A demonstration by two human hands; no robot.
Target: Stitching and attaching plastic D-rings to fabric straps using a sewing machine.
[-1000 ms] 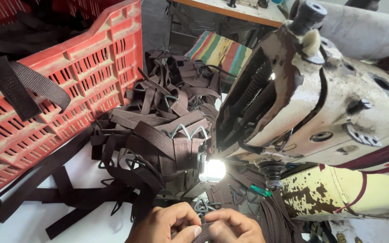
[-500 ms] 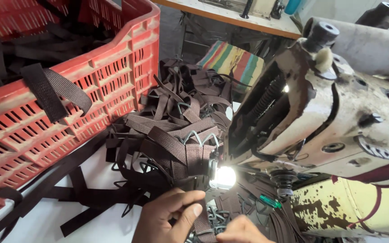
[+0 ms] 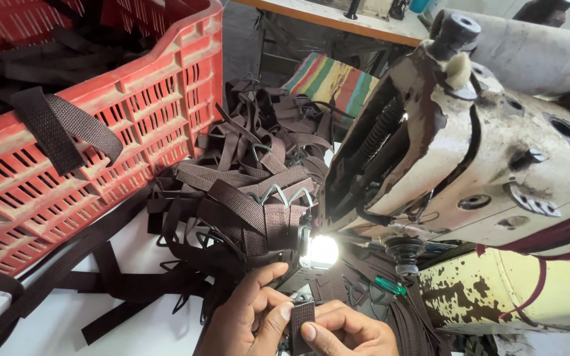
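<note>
At the bottom centre of the frame, the left hand (image 3: pixel 249 313) and right hand (image 3: pixel 348 333) pinch one short brown strap piece (image 3: pixel 302 318) between their fingertips. Just above lies a heap of brown straps (image 3: pixel 245 198) on the white bench (image 3: pixel 140 329), between the red crate (image 3: pixel 100 138) at left and the worn sewing machine (image 3: pixel 483 165) at right.

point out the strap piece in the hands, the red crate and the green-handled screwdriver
brown strap piece (image 3: pixel 302 315), head view, its flat face between the thumbs
red plastic crate (image 3: pixel 133 125), head view, slotted side wall
green-handled screwdriver (image 3: pixel 389 286), head view, middle of the handle
</note>
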